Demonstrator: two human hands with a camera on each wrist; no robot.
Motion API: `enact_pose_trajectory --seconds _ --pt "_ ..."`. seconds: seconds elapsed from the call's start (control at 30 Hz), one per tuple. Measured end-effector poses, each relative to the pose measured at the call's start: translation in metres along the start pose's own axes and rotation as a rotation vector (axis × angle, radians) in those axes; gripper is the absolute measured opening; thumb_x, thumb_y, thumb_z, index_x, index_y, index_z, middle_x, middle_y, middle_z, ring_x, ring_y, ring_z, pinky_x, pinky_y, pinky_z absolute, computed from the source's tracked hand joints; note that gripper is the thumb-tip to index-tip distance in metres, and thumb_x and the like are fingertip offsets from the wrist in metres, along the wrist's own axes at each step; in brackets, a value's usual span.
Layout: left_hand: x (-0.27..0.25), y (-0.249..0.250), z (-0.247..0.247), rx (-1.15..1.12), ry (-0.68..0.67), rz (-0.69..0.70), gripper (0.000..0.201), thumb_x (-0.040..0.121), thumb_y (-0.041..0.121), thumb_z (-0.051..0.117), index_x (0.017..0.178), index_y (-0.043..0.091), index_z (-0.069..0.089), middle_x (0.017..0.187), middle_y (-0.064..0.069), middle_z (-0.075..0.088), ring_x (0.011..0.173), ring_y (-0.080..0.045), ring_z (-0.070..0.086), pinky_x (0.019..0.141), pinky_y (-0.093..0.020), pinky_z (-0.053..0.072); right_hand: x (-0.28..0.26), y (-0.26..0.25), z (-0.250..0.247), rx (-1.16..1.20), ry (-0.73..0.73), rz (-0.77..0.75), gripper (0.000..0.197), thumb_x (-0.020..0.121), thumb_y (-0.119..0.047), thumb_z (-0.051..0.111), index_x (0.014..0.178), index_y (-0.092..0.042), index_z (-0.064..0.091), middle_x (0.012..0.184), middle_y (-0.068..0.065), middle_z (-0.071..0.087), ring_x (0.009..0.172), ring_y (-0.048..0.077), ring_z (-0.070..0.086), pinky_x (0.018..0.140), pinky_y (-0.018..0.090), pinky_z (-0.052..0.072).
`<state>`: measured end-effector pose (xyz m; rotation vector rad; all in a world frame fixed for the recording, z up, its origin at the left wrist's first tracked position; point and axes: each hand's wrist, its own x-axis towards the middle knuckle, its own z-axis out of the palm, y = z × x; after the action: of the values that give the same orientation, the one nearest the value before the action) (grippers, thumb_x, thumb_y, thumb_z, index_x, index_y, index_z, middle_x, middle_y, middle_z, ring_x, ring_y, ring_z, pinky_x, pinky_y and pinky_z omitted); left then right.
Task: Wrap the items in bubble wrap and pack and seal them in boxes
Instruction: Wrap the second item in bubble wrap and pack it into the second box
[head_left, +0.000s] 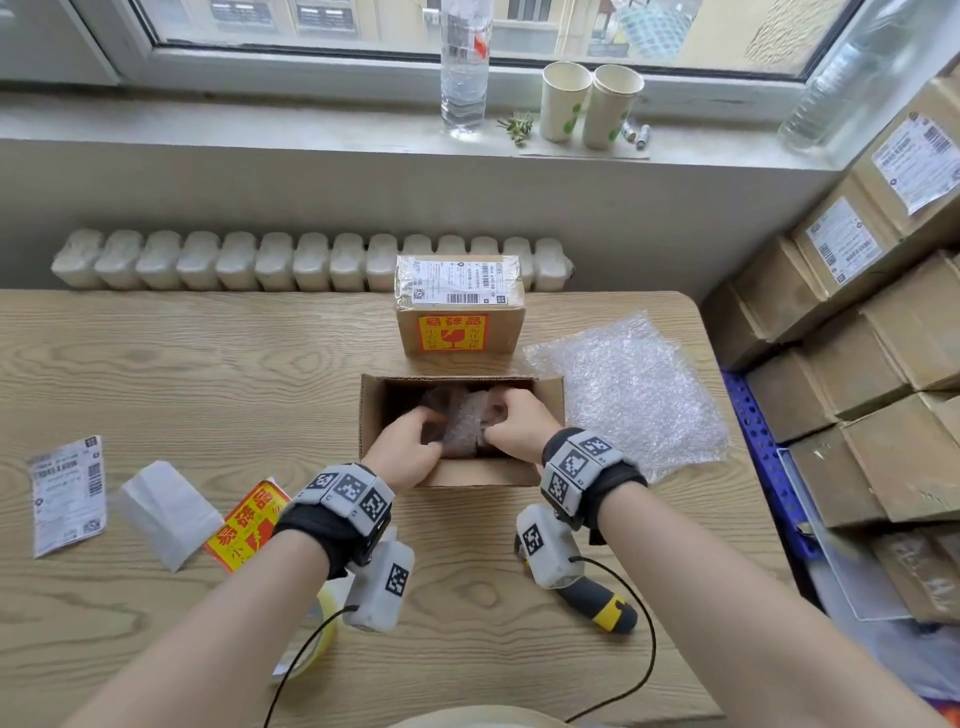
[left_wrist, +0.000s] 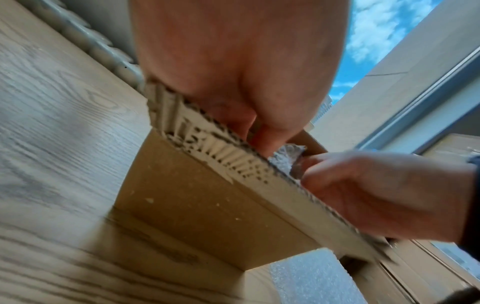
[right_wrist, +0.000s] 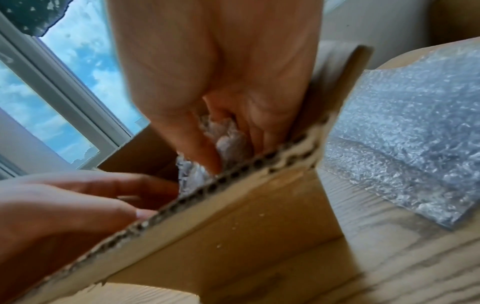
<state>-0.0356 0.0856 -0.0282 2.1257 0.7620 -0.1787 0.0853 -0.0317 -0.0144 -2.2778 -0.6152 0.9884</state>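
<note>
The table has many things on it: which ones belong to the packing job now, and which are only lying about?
Job:
open box
wrapped bundle, gripped by left hand and right hand
bubble wrap sheet
tape roll

Lying about:
water bottle
paper cups
stacked boxes

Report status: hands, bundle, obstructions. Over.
Left hand and right hand both grip the bubble-wrapped bundle. Bundle sits inside the open brown cardboard box. Flaps up, nothing blocking.
</note>
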Motion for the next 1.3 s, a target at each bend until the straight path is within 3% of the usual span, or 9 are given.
enact_pose_trajectory --seconds 0.13,0.2,0.3,0.43,0.53,0.87,1.03,1.2,1.3 --pt "-0.004 0.005 -0.015 0.117 0.272 0.222 0.034 0.080 0.001 0.060 0.110 0.013 0.051 0.125 -0.004 0.044 0.116 -0.023 0.047 0.097 -0.028 0.038 0.009 0.001 0.000 0.075 -0.057 0.015 0.051 0.073 -0.033 0.066 0.118 -0.010 0.057 0.083 0.000 0.068 0.093 0.022 0.065 0.091 0.041 0.051" --pt "-0.003 0.003 -0.024 0.336 0.248 0.262 0.047 0.080 0.019 0.069 0.122 0.015 0.049 0.143 -0.005 0.037 0.135 -0.022 0.031 0.114 -0.033 0.020 0.014 0.003 0.001 0.014 -0.019 0.013 0.059 0.079 -0.042 0.069 0.125 -0.009 0.052 0.093 -0.001 0.067 0.100 0.018 0.061 0.094 0.036 0.048" --pt "0.000 -0.005 -0.032 0.575 0.164 0.180 0.076 0.077 0.053 0.067 0.140 0.024 0.036 0.156 0.005 0.019 0.146 -0.018 0.004 0.117 -0.045 -0.006 0.019 0.002 0.001 -0.045 0.043 0.021 0.051 0.087 -0.040 0.063 0.124 -0.008 0.051 0.109 0.005 0.063 0.105 0.021 0.058 0.087 0.031 0.044" --pt "0.002 -0.012 -0.034 0.571 0.122 0.150 0.088 0.074 0.067 0.059 0.146 0.031 0.024 0.157 0.015 0.009 0.146 -0.013 -0.006 0.116 -0.049 -0.010 0.025 0.000 0.001 -0.013 0.042 0.067 0.019 0.092 -0.032 0.057 0.094 -0.014 0.052 0.056 0.001 0.063 0.061 0.020 0.063 0.061 0.028 0.044" --pt "0.005 -0.017 -0.034 0.572 0.113 0.138 0.091 0.072 0.071 0.057 0.147 0.033 0.022 0.157 0.017 0.006 0.146 -0.012 -0.008 0.116 -0.049 -0.011 0.030 0.001 -0.002 0.031 0.030 0.107 0.020 0.093 -0.031 0.056 0.091 -0.012 0.050 0.037 -0.001 0.055 0.048 0.016 0.058 0.062 0.033 0.049" --pt "0.014 -0.020 -0.032 0.512 0.060 0.097 0.100 0.067 0.076 0.056 0.148 0.035 0.016 0.157 0.019 -0.004 0.146 -0.019 -0.010 0.115 -0.051 -0.010 0.039 -0.005 0.001 0.005 0.022 0.157 0.023 0.087 -0.034 0.063 0.082 -0.015 0.052 0.063 0.004 0.057 0.079 0.025 0.065 0.072 0.030 0.048" --pt "0.016 -0.019 -0.033 0.486 0.065 0.097 0.102 0.066 0.075 0.058 0.148 0.035 0.015 0.157 0.019 -0.005 0.146 -0.018 -0.008 0.116 -0.051 -0.008 0.039 -0.009 0.002 -0.055 0.043 0.156 0.023 0.088 -0.031 0.061 0.096 -0.016 0.046 0.080 0.008 0.059 0.091 0.028 0.063 0.073 0.031 0.046" --pt "0.015 -0.022 -0.031 0.475 0.062 0.110 0.106 0.063 0.074 0.062 0.149 0.033 0.015 0.156 0.018 -0.011 0.146 -0.021 -0.008 0.116 -0.051 -0.005 0.036 -0.008 0.002 0.017 0.056 0.209 0.015 0.088 -0.021 0.061 0.089 -0.009 0.052 0.069 0.007 0.058 0.070 0.021 0.058 0.067 0.030 0.043" --pt "0.015 -0.022 -0.031 0.502 0.035 0.111 0.101 0.066 0.075 0.058 0.148 0.036 0.015 0.156 0.016 -0.014 0.146 -0.022 -0.011 0.116 -0.051 -0.006 0.033 -0.012 0.001 0.046 0.032 0.253 0.033 0.093 -0.014 0.055 0.119 0.003 0.045 0.072 0.009 0.055 0.072 0.021 0.055 0.073 0.032 0.044"
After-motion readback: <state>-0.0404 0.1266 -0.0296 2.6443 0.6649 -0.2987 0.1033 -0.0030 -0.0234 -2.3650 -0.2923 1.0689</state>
